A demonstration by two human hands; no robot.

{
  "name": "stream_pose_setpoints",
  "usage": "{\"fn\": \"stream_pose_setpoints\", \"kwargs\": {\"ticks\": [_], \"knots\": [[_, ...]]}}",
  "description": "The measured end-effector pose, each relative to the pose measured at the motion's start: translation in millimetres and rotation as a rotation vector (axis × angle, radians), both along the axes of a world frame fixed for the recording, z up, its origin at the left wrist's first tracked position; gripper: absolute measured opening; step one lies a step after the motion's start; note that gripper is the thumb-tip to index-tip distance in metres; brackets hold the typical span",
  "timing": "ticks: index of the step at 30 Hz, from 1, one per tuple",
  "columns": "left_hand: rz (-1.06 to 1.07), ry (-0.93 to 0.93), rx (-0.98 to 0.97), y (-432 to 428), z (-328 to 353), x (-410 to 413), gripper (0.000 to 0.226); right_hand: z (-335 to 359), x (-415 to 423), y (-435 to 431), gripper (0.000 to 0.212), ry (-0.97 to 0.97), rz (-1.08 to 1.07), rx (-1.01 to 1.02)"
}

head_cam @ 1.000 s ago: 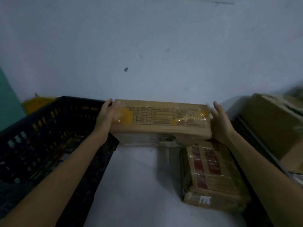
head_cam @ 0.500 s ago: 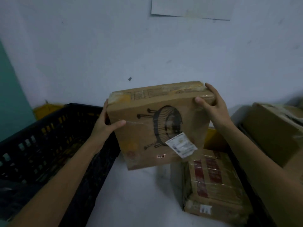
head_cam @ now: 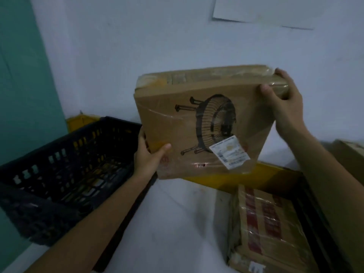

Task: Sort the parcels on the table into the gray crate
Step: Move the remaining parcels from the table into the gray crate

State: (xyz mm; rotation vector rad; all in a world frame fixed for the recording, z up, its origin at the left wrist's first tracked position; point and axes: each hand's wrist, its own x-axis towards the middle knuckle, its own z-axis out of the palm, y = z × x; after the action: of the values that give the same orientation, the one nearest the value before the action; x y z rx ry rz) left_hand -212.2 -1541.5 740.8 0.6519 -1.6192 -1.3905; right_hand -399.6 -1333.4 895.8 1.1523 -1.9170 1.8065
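1. Held item. The parcel (head_cam: 206, 123) is a flat cardboard box with a line drawing of a fan on its front face. It is held in the air and tilted, above the far part of the white surface (head_cam: 173, 223) and just right of the crate (head_cam: 59, 154). A white shipping label (head_cam: 229, 151) sits on the lower right of the front face and overlaps the drawing.

2. Left hand. The left hand (head_cam: 149, 156) grips the parcel's lower left edge. The thumb lies across the front face. The other fingers pass behind the box and are hidden.

3. Right hand. The right hand (head_cam: 285, 103) grips the upper right corner. The thumb presses the front face, and the fingers (head_cam: 283, 73) curl over the top edge.

4. Crate. The crate is dark with slotted walls. It stands on the left side of the surface with its open top facing up.

5. Other items.
- A second parcel (head_cam: 271, 229), banded with red tape, lies flat at the lower right.
- A yellow package (head_cam: 226, 180) lies just behind the second parcel and below the held box.
- A brown carton (head_cam: 350, 156) stands at the far right.
- A yellow object (head_cam: 78, 121) sits behind the crate, against the wall.
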Motion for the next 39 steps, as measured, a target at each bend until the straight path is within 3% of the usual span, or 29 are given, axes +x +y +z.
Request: {"fn": "stream_pose_setpoints", "kwargs": {"ticks": [5,9,14,19,25,30,36,39], "knots": [[0.199,0.1,-0.191,-55.1,71.1,30.3,0.083,67.1,21.4,-45.6,0.08,0.205,0.207,-0.055],[0.314,0.113,-0.293,-109.3,98.5,79.5,0.087,86.4,40.3,-115.9,0.079,0.207,0.291,-0.078],[0.443,0.017,-0.307,-163.2,91.8,158.7,0.09,59.5,79.3,-209.6,0.08,0.039,0.45,-0.13],[0.495,-0.124,-0.151,-187.5,54.0,214.9,0.092,14.4,109.5,-280.0,0.068,-0.113,0.579,-0.047],[0.425,-0.209,-0.158,-197.2,37.3,226.9,0.109,-2.9,114.4,-304.0,0.095,-0.287,0.615,-0.068],[0.34,-0.34,-0.209,-198.1,35.4,225.0,0.124,-8.3,107.1,-311.6,0.098,-0.411,0.542,-0.131],[0.165,-0.483,-0.19,-211.1,23.7,224.2,0.14,-4.3,103.1,-318.7,0.077,-0.414,0.459,-0.112],[0.143,-0.457,-0.068,-219.9,21.5,232.0,0.142,-23.4,112.5,-331.3,0.05,-0.429,0.461,-0.049]]}}
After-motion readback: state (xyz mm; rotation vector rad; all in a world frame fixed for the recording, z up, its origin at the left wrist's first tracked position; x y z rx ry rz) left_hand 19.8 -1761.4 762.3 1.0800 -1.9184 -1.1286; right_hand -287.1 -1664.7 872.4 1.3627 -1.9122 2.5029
